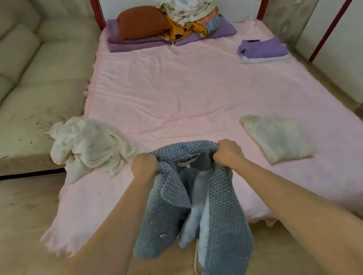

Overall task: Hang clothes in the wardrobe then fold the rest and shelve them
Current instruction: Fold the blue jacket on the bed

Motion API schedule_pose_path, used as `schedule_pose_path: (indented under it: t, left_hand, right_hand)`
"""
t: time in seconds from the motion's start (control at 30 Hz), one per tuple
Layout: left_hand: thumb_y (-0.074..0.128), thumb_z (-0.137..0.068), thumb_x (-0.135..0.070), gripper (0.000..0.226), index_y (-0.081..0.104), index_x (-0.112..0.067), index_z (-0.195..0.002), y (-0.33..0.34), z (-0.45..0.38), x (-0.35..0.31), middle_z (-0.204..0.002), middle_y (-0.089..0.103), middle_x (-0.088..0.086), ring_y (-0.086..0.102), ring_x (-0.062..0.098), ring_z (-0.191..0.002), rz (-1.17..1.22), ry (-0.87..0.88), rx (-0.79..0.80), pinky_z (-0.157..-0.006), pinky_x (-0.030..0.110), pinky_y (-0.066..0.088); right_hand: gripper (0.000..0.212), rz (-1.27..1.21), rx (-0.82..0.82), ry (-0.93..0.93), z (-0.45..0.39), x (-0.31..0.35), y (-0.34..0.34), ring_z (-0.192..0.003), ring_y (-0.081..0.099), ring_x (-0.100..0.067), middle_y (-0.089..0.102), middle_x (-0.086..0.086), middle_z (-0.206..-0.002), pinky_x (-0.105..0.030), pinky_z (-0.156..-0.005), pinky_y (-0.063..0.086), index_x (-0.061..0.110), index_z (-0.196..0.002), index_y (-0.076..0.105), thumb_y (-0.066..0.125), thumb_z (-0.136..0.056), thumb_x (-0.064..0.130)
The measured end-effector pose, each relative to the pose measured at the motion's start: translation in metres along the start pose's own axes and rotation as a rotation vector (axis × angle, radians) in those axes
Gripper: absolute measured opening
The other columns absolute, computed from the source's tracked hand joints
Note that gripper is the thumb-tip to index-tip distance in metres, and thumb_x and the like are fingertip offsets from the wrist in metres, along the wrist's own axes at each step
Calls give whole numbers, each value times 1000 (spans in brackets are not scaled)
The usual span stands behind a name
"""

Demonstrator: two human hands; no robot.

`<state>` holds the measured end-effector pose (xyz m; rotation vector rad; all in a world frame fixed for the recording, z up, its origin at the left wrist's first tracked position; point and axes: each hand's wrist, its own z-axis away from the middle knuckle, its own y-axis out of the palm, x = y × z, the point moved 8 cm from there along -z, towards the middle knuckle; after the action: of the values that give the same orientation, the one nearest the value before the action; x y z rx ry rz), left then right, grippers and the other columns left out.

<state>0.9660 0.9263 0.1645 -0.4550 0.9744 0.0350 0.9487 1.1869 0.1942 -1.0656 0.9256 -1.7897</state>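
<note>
A grey-blue knitted jacket [222, 217] with a pale lining hangs over the near edge of the pink bed [183, 97]. My left hand [144, 165] grips its left shoulder and my right hand [229, 151] grips its right shoulder, holding the collar up. A crumpled white garment [89, 143] lies on the bed's near left corner. A folded cream garment [278, 136] lies flat at the near right. A small folded stack, purple on top [263, 50], sits at the far right.
A heap of mixed clothes [189, 11] and a rust pillow [142, 21] rest on purple bedding at the head of the bed. A pale sofa [16, 86] runs along the left. White wardrobe doors [347, 41] stand at the right. Wooden floor surrounds the bed.
</note>
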Motion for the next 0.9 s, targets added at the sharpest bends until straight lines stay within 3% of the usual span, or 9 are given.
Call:
schedule_pose_path:
  t: [0.1,0.2,0.27,0.33,0.47,0.57,0.67,0.77,0.9]
  left_hand:
    - [45,-77,-8,5,44,-10,-72,37,-34,-2,-72,46,11,55,30,-72,50,-14,0,-67,47,52]
    - [55,-85,-12,15,42,-10,-79,77,-80,-10,-74,42,9,39,20,-60,-34,-37,-18,-53,29,34]
    - [63,-88,-23,21,50,-7,-91,104,-114,-16,-86,51,12,40,16,-59,-119,-72,-1,-51,25,33]
    - [70,-83,-36,49,55,-4,-117,133,-158,-25,-115,56,16,52,19,-72,-163,-85,16,-63,31,46]
    - [74,-83,-33,69,44,-7,-139,176,-242,-74,-124,52,7,54,20,-90,-190,4,59,-81,28,46]
    - [68,-88,-29,83,18,-18,-153,195,-275,-97,-155,14,12,43,29,-126,-262,90,112,-90,29,40]
    - [59,-94,-22,73,17,-14,-153,205,-288,-88,-159,-3,10,38,30,-133,-473,133,123,-88,28,37]
    - [56,-95,-21,59,31,-9,-147,222,-282,-58,-155,14,11,30,33,-137,-653,197,189,-106,40,37]
    - [51,-98,-33,47,42,-15,-141,259,-254,-31,-144,34,4,33,27,-133,-828,368,367,-102,40,42]
  right_hand:
    - [4,-218,38,36,-56,-8,30,-73,49,-26,50,-6,-71,-26,-48,28,6,-81,52,52,-84,3]
    - [17,-447,89,63,-118,-6,50,-63,42,-24,44,-5,-64,-30,-48,24,8,-70,45,47,-86,3]
    - [31,-554,105,108,-165,-6,61,-55,33,-20,37,-4,-60,-33,-49,20,14,-62,35,46,-90,4]
    - [34,-604,104,155,-212,-4,66,-54,34,-18,37,-3,-61,-32,-49,24,17,-63,35,46,-94,8]
    - [25,-717,34,205,-310,16,61,-69,51,-25,49,-5,-73,-41,-66,51,19,-70,41,51,-94,20]
    - [12,-877,105,155,-361,47,59,-88,62,-32,59,-13,-93,-51,-82,55,14,-91,50,54,-91,25]
    - [24,-975,317,114,-381,68,77,-106,59,-41,57,-27,-109,-49,-92,52,1,-115,50,47,-97,15]
    - [17,-903,317,144,-384,42,100,-92,67,-32,65,-20,-106,-41,-88,55,5,-104,61,47,-96,8]
    - [18,-623,219,202,-394,-30,128,-91,65,-38,70,-21,-93,-52,-86,52,12,-72,62,50,-86,7]
